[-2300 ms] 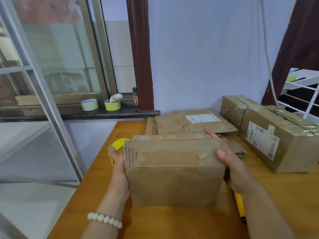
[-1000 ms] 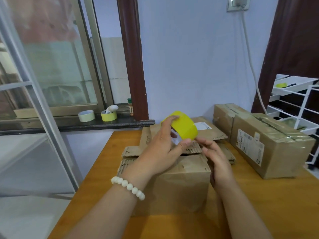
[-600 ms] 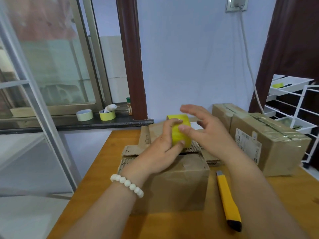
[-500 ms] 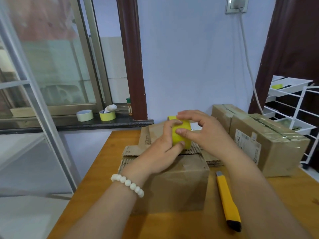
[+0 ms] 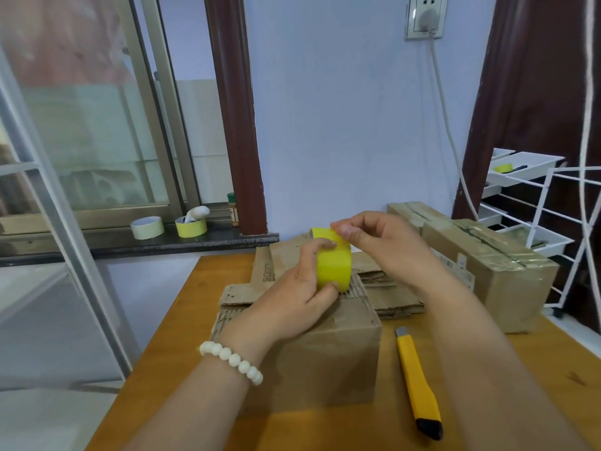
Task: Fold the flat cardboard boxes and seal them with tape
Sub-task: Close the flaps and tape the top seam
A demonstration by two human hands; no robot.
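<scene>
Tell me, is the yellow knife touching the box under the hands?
Apart. The head view shows a strip of bare table between the utility knife and the folded cardboard box.

On the wrist of the left hand (image 5: pixel 292 297) sits a bracelet (image 5: pixel 232 361) of round, glossy, cream-white beads in one single row. Both forearms are bare to the lower edge of the view. The right hand (image 5: pixel 383 245) has short, unpainted nails.
</scene>
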